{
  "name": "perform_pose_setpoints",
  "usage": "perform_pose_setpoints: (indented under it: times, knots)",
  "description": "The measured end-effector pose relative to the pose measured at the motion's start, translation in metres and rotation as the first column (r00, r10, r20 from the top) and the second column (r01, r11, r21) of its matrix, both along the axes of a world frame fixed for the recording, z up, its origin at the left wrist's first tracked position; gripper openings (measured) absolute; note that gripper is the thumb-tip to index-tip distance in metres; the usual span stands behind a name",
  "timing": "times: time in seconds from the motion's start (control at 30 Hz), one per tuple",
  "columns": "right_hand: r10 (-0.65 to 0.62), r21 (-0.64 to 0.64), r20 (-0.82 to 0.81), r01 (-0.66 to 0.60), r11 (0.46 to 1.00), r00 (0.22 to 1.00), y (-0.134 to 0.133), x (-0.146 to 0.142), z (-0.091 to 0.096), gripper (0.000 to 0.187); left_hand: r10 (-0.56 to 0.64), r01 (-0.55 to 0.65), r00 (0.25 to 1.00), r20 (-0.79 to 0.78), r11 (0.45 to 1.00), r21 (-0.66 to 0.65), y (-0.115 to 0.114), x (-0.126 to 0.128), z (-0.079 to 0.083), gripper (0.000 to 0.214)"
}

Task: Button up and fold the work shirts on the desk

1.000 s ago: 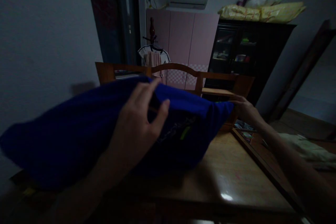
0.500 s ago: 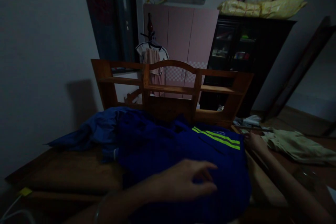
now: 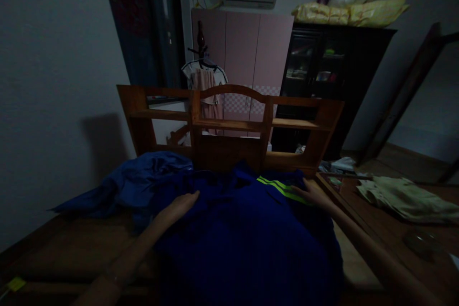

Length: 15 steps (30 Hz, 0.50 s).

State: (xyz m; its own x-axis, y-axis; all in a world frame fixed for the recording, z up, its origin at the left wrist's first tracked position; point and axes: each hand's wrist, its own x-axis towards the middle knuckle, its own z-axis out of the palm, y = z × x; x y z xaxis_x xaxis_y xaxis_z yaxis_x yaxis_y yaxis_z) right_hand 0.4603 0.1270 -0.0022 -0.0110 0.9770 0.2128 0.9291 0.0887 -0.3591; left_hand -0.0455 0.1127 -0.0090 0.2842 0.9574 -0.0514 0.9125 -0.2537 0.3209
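A dark blue jacket point(image 3: 247, 229) with two yellow-green reflective stripes lies spread over the wooden desk top in front of me. On its left part is my left hand point(image 3: 183, 204), its fingers closed together at the cloth; the fingertips are partly hidden in the dim light. My right hand point(image 3: 312, 195) rests on the right part, over the end of the stripes, with thumb and fingers apart. Left of the jacket, and touching it, a lighter blue garment point(image 3: 143, 179) lies crumpled.
A wooden shelf rack point(image 3: 229, 125) stands along the desk's far edge. Pale green folded clothing point(image 3: 405, 196) and a clear round bowl point(image 3: 422, 240) sit on the reddish surface to the right. Behind are a pink wardrobe point(image 3: 240, 48), a dark cabinet point(image 3: 358, 67) and a clothes stand point(image 3: 201, 38).
My left hand has moved left and away from me, from above the jacket's middle to its left part. My right hand has shifted left from the jacket's right edge onto the stripes.
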Motion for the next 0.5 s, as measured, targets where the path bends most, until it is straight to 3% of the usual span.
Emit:
perform_pose_setpoints:
  times: [0.13, 0.23, 0.3, 0.4, 0.5]
  knots:
    - [0.150, -0.112, 0.123, -0.136, 0.984, 0.981, 0.007, -0.039, -0.014, 0.073, -0.064, 0.064, 0.997, 0.037, 0.998, -0.015, -0.029, -0.007, -0.020, 0.029]
    - [0.194, -0.122, 0.198, -0.172, 0.977, 0.961, 0.017, -0.075, -0.018, 0.071, -0.154, 0.158, 0.984, 0.093, 0.987, -0.035, -0.028, -0.012, -0.011, 0.025]
    - [0.200, -0.092, 0.231, -0.183, 0.979, 0.952, 0.023, -0.098, -0.017, 0.070, -0.186, 0.186, 0.976, 0.117, 0.982, 0.016, -0.014, -0.014, 0.002, 0.027]
    - [0.189, -0.030, 0.252, -0.188, 0.982, 0.949, 0.027, -0.125, -0.011, 0.071, -0.119, 0.102, 0.992, 0.049, 0.959, 0.264, 0.019, -0.009, 0.020, 0.035]
    - [0.160, 0.123, 0.210, -0.188, 0.974, 0.964, 0.024, -0.137, 0.002, 0.077, -0.105, 0.107, 0.994, -0.026, 0.939, 0.326, 0.052, 0.002, 0.021, 0.043]
